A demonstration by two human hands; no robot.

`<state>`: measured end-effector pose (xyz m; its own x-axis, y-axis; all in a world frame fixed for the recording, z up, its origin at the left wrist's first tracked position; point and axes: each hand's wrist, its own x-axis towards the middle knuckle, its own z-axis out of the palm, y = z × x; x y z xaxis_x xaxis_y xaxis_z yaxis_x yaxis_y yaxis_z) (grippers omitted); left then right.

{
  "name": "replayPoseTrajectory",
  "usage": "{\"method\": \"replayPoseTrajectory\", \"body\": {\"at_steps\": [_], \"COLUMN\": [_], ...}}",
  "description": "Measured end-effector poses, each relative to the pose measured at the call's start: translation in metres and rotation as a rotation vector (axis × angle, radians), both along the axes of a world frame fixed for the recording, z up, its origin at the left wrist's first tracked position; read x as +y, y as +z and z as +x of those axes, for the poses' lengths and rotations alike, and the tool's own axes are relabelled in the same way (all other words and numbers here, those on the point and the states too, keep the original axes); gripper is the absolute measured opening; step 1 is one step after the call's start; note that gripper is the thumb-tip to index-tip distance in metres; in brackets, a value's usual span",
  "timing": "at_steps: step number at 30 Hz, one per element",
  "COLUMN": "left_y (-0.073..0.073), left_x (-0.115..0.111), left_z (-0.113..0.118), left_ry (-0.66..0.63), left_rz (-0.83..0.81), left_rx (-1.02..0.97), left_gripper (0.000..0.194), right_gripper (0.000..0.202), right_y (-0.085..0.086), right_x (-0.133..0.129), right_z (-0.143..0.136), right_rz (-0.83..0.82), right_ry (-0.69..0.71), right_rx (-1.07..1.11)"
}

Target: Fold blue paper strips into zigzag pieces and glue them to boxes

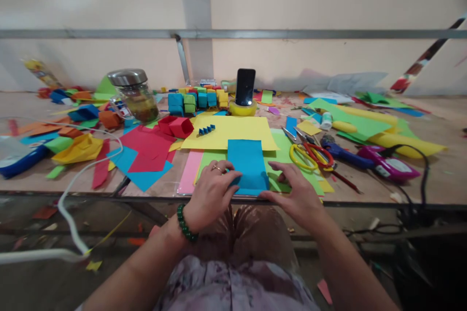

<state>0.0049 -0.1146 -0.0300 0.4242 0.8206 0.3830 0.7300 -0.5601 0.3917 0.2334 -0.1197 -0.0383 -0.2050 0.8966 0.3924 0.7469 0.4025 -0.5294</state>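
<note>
A blue sheet of paper (248, 163) lies in front of me near the table edge, with a narrow folded strip along its near side. My left hand (214, 187) rests over the left side of this sheet, thumb and forefinger apart on it; the other fingers are bent and partly hidden. At the near right corner, my right hand (296, 188) has its thumb by the folded strip and its fingers spread above the green paper (310, 177). Behind the blue sheet is a larger yellow sheet (233, 131) bearing a small pleated blue strip (207, 129).
Right of my hands lie yellow-handled scissors (303, 156), red-handled scissors (319, 155) and a purple device (392, 163) with a black cord. A phone (245, 86) stands behind in a yellow holder. Folded paper blocks (189, 102), a glass jar (136, 99) and red paper (149, 148) are leftward.
</note>
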Motion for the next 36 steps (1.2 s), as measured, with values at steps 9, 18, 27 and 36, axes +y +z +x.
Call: {"method": "replayPoseTrajectory", "body": {"at_steps": [9,18,27,36], "left_y": [-0.001,0.000,0.001,0.000], "left_x": [-0.007,0.000,0.000,0.000], "left_z": [-0.004,0.004,0.006,0.004], "left_ry": [-0.113,0.101,0.093,0.076], "left_rz": [-0.040,-0.173,-0.232,-0.231], "left_rx": [0.034,-0.060,-0.047,-0.047], "left_gripper": [0.025,0.010,0.016,0.017], "right_gripper": [0.015,0.015,0.008,0.009], "right_y": [-0.004,0.000,0.006,0.004], "right_x": [0.000,0.003,0.001,0.001], "right_z": [0.003,-0.004,-0.004,-0.004], "right_rz": [0.167,-0.077,-0.151,-0.149], "right_ry": [0.293,-0.008,0.017,0.036], "right_rx": [-0.096,-0.023,-0.056,-0.028]}}
